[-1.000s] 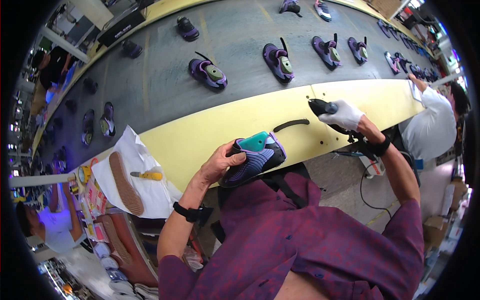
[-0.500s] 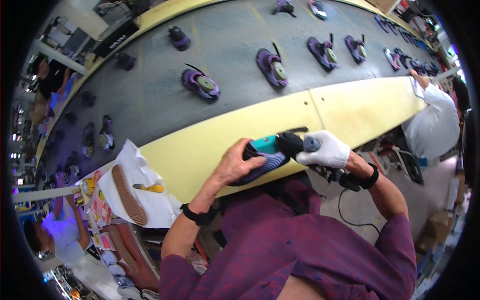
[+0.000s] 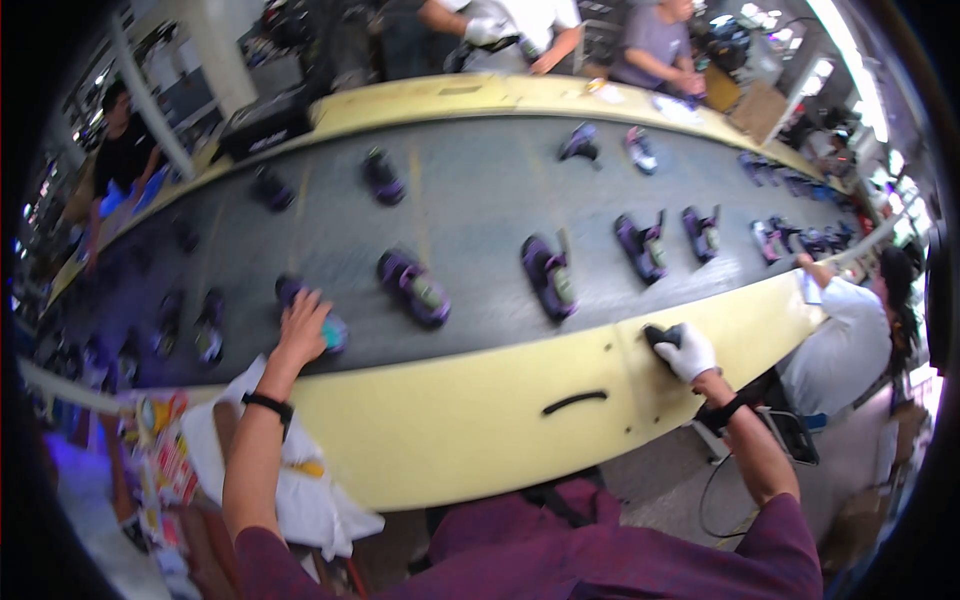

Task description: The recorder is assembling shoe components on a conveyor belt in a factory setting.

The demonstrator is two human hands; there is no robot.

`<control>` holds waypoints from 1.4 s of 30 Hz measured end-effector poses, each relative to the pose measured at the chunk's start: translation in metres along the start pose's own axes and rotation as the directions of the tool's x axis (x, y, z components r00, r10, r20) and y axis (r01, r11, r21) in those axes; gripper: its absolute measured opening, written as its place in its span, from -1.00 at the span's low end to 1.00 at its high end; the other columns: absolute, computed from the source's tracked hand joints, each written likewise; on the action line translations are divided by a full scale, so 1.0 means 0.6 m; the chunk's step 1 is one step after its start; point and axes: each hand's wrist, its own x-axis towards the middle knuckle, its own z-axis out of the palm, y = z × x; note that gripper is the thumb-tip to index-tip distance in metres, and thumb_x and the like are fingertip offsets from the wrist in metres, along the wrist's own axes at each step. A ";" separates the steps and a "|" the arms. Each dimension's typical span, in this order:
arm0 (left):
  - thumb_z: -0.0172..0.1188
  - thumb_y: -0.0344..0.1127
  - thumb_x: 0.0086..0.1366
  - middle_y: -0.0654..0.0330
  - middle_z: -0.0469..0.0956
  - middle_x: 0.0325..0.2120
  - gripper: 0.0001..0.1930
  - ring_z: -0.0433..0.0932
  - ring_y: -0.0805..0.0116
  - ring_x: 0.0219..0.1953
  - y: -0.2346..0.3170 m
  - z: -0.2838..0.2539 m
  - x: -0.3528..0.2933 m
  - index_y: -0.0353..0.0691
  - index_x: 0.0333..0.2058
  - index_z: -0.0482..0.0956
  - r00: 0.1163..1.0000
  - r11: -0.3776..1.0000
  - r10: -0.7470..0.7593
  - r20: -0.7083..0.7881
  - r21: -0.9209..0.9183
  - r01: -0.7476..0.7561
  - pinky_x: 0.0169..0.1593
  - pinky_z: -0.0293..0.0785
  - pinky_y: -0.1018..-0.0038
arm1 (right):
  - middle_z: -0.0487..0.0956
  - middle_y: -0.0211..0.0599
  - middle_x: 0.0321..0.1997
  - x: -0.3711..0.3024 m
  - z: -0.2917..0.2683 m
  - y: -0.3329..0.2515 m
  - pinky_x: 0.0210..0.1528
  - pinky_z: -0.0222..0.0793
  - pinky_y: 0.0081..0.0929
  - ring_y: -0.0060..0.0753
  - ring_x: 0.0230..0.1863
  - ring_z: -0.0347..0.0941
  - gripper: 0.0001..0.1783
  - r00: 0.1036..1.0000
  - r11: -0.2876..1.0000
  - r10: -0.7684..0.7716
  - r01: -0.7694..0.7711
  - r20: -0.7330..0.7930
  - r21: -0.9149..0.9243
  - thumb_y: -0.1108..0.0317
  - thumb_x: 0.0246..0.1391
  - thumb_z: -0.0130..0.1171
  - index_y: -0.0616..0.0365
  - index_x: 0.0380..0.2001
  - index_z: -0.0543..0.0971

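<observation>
- Your left hand (image 3: 302, 325), fingers spread, now has the shoe (image 3: 335, 334) at the belt (image 3: 480, 190); grip unclear.
- Your right hand (image 3: 690, 354), wrapped round a dark tool (image 3: 659, 338), has drawn away.

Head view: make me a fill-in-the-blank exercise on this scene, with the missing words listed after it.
1. The left hand is on a ____ that lies on the grey belt.
2. The right hand, holding a dark object, wears a white ____.
3. The curved black strip lies on the ____ worktop.

Missing words: shoe; glove; yellow.
</observation>
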 end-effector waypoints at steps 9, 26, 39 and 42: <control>0.30 0.28 0.30 -0.30 0.41 0.40 -0.07 0.27 -0.25 0.52 0.154 0.040 0.092 -0.45 0.36 0.45 0.977 0.958 -0.213 0.019 -0.195 0.212 0.58 0.02 -0.19 | 0.68 -0.05 -0.21 0.003 0.036 0.037 -0.02 0.40 0.05 0.14 -0.14 0.60 -0.64 0.872 0.959 -0.269 0.200 -0.409 -0.203 0.15 0.11 0.48 0.14 -0.13 0.68; 0.26 -0.40 0.23 0.28 0.58 -0.14 -0.60 0.63 0.35 -0.18 0.290 -0.004 0.089 -0.14 0.06 0.53 0.897 -0.234 -0.015 0.442 -0.874 0.427 -0.21 0.65 0.33 | 0.68 -0.01 0.04 -0.098 0.021 -0.068 0.07 0.55 -0.07 0.07 -0.02 0.65 -0.51 0.889 0.933 -0.209 0.307 -0.407 0.190 0.25 0.18 0.44 0.15 0.14 0.60; 0.28 0.01 0.42 0.00 0.57 0.32 -0.34 0.54 -0.06 0.35 0.585 -0.079 -0.144 -0.04 0.43 0.46 0.734 0.629 0.610 0.298 -0.745 -0.221 0.42 0.44 0.18 | 0.62 -0.11 -0.17 -0.253 0.120 -0.217 -0.12 0.58 -0.07 0.15 -0.15 0.63 -0.68 0.870 0.705 -0.485 0.447 -0.085 0.551 0.51 0.20 0.31 -0.07 -0.01 0.71; 0.17 0.06 0.54 -0.01 0.66 0.21 -0.44 0.61 -0.05 0.27 0.586 -0.082 -0.112 -0.06 0.37 0.55 0.666 0.628 0.610 0.428 -0.774 -0.077 0.36 0.48 0.20 | 0.62 -0.13 -0.19 -0.266 0.098 -0.217 -0.12 0.55 -0.09 0.10 -0.17 0.62 -0.70 0.890 0.733 -0.455 0.399 -0.038 0.552 0.51 0.21 0.31 -0.05 -0.02 0.74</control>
